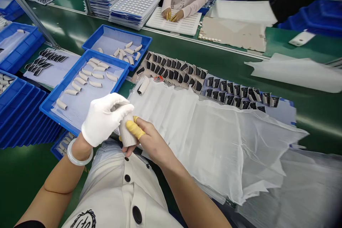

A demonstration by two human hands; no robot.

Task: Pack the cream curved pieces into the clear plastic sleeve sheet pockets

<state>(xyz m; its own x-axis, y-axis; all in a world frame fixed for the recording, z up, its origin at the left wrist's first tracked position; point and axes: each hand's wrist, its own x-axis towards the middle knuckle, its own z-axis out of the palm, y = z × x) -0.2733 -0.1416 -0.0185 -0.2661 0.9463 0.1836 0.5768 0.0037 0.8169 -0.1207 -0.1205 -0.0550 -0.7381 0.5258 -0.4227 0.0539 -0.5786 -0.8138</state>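
Observation:
My left hand (104, 117), in a white glove, is closed over the top of a small cream curved piece (127, 136) wrapped in thin white sheet. My right hand (149, 139), bare with yellow finger cots, grips the same piece from below and the right. Both hands are just above my lap at the near edge of the green belt. A stack of thin white wrapping sheets (213, 135) lies right beside them. One wrapped piece (143, 85) rests at the stack's far left corner.
Two blue trays (80, 92) (117, 42) of cream pieces stand to the left. Rows of black pieces (173, 69) (240, 94) lie behind the sheets. Empty blue trays (21, 110) are stacked at far left. Across the belt another person's gloved hands (173, 15) rest on a white tray.

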